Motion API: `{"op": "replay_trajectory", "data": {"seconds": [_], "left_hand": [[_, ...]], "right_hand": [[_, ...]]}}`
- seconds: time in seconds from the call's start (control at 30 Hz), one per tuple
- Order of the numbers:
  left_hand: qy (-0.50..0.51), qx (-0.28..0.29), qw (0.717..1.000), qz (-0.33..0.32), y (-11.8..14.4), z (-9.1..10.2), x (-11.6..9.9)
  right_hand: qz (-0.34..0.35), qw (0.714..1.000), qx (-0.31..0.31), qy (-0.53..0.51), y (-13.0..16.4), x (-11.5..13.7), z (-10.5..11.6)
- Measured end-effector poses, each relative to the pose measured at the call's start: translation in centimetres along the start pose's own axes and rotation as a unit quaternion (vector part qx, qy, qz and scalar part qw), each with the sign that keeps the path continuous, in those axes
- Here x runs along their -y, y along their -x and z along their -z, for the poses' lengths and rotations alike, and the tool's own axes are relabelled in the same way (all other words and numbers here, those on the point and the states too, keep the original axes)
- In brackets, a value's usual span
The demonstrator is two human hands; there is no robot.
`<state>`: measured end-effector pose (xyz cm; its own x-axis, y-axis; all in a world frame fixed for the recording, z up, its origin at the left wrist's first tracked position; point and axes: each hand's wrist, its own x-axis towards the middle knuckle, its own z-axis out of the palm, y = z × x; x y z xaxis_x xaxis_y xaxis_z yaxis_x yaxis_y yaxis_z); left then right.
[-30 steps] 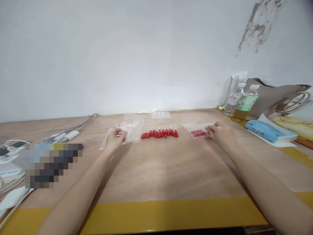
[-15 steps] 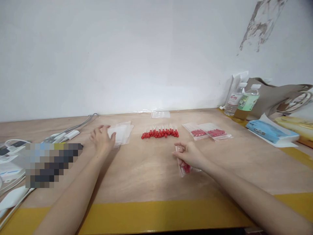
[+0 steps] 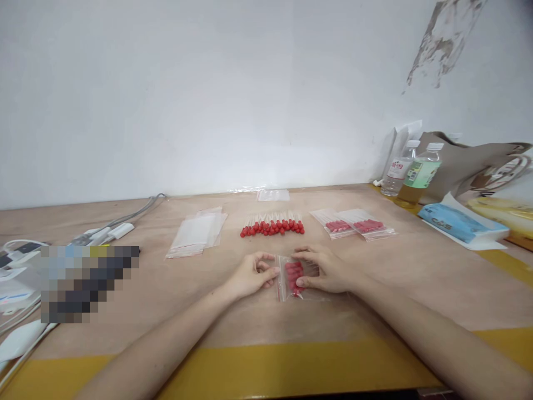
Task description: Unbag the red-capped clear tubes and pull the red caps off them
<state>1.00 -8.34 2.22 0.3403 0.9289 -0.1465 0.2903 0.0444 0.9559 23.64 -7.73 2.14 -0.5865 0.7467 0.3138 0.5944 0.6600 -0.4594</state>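
The left hand [image 3: 250, 275] and right hand [image 3: 322, 270] are pinching either side of a small clear bag [image 3: 291, 278] of red-tipped sticks lying flat on the wooden table [image 3: 250, 316]. Uneven pressing is likely leaving the seal partly open, spilling sticks. A plain white wall [image 3: 208, 94] is standing behind.

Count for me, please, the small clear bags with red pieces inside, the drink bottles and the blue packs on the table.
Bags with red pieces: 3, one under both hands, two at the back right
Drink bottles: 2
Blue packs: 1
Total: 6
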Motion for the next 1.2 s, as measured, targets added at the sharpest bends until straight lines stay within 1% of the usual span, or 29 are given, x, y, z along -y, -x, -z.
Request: {"op": "replay_trajectory", "data": {"seconds": [0.07,0.17,0.3,0.43,0.5,0.57,0.63,0.73,0.8,0.87,0.97,1.03,1.13,1.2], "left_hand": [[0.031,0.004,0.999,0.008,0.0,-0.6,0.0],[0.073,-0.008,0.997,0.002,-0.1,-0.9,0.0],[0.15,-0.038,0.988,0.027,-0.2,-0.2,-0.2],[0.196,-0.03,0.979,0.056,-0.3,0.8,-0.4],[0.203,-0.025,0.977,0.061,-0.3,1.0,-0.4],[0.208,-0.022,0.976,0.063,-0.3,1.1,-0.4],[0.212,-0.018,0.975,0.062,-0.3,1.1,-0.4],[0.211,-0.01,0.976,0.055,-0.3,1.1,-0.3],[0.205,-0.01,0.977,0.051,-0.3,1.2,-0.1],[0.189,-0.015,0.981,0.047,-0.4,1.3,0.1],[0.161,-0.022,0.986,0.041,-0.4,1.4,0.3],[0.152,-0.022,0.987,0.039,-0.4,1.4,0.3],[0.169,-0.014,0.985,0.038,-0.4,1.5,0.2],[0.194,0.0,0.98,0.045,-0.4,1.6,0.1]], "right_hand": [[-0.001,1.0,0.009,0.0,0.0,-0.1,-0.7],[0.001,1.0,-0.012,-0.007,-0.4,0.1,-1.9],[0.026,0.998,-0.058,-0.03,-0.9,0.5,-2.4],[0.056,0.99,-0.125,-0.046,-1.5,0.9,-2.3],[0.086,0.985,-0.146,-0.031,-2.0,1.1,-2.2],[0.124,0.981,-0.147,0.004,-2.8,1.5,-2.1],[0.159,0.977,-0.129,0.058,-3.6,2.0,-1.8],[0.212,0.964,-0.083,0.14,-4.8,2.7,-1.3],[0.238,0.954,-0.059,0.17,-5.3,3.0,-1.0],[0.25,0.951,-0.052,0.173,-5.5,3.0,-0.8],[0.271,0.948,-0.07,0.15,-5.5,2.5,-1.2],[0.291,0.942,-0.096,0.136,-5.4,2.0,-1.8],[0.305,0.933,-0.144,0.123,-5.3,1.4,-2.7],[0.3,0.931,-0.173,0.117,-5.1,1.3,-3.2]]}}
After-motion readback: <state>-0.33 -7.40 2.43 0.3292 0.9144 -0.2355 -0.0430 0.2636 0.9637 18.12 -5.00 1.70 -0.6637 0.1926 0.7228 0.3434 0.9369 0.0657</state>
